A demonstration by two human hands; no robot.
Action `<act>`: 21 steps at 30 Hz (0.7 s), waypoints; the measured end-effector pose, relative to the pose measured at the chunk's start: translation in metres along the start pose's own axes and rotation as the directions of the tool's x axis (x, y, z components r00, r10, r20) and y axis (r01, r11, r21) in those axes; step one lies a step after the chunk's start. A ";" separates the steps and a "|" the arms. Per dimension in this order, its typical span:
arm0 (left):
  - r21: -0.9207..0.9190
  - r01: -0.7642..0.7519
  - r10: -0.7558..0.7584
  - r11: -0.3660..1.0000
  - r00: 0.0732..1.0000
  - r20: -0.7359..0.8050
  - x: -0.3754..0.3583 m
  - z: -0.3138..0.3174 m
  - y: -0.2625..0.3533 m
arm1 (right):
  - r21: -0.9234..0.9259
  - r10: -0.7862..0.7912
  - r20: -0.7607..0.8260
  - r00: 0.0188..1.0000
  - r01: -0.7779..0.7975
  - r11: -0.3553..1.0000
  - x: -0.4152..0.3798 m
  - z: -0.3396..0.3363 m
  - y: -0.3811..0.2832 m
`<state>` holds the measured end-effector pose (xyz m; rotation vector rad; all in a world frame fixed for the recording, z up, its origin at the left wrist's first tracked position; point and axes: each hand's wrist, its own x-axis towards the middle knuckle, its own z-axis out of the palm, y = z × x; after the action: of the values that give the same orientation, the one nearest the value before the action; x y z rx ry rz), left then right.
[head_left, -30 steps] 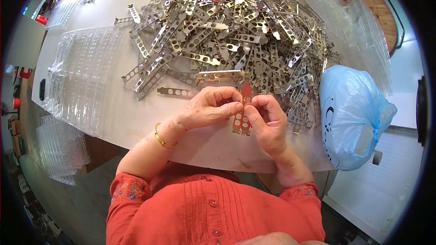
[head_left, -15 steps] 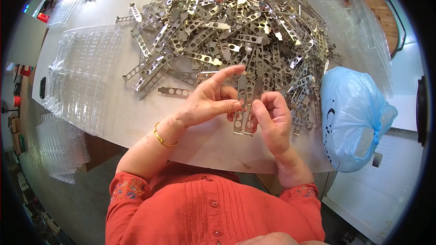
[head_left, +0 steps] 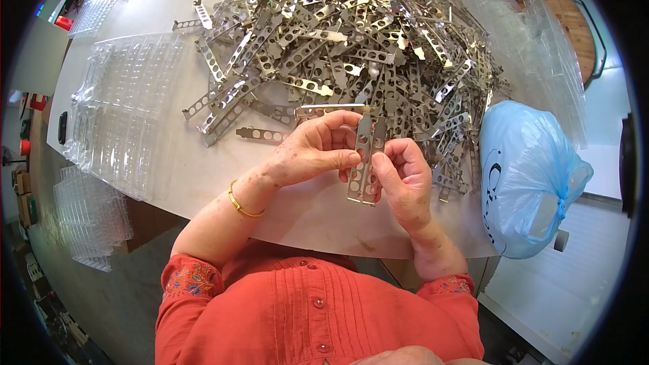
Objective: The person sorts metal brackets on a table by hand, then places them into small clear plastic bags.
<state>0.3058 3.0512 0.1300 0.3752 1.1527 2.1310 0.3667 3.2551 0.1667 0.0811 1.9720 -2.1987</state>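
Note:
My left hand (head_left: 314, 149) pinches a slim metal bracket (head_left: 359, 155) with round holes, held upright before me. A second perforated metal bracket (head_left: 375, 142) is in my right hand (head_left: 405, 179), thumb and fingers closed on its edge. The two brackets stand side by side and partly overlap, their bent ends toward me. Just beyond both hands lies a big heap of similar metal brackets (head_left: 318, 54). One loose bracket (head_left: 260, 135) rests on the table near my left wrist.
Clear plastic trays (head_left: 128, 108) lie at the left of the white table (head_left: 216, 192), with more trays (head_left: 91, 216) lower down beside it. A knotted blue plastic bag (head_left: 531, 176) sits at the right edge. Transparent plastic sheets (head_left: 541, 61) are behind it.
The two brackets have come closer together and now overlap. My left index finger, stretched out before, has curled in toward the bracket.

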 end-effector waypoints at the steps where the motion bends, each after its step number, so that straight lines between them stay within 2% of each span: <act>1: -0.010 -0.003 0.003 1.000 1.000 0.004 0.000 0.000 -0.001 | -0.001 -0.003 -0.001 1.000 0.003 1.000 0.000 0.000 0.000; 21: -0.004 0.007 -0.007 1.000 1.000 0.019 -0.001 0.000 0.000 | 0.012 0.010 0.006 1.000 -0.010 1.000 -0.002 0.002 0.000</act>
<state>0.3064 3.0506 0.1301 0.3879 1.1367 2.1190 0.3683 3.2531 0.1676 0.0854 1.9508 -2.2021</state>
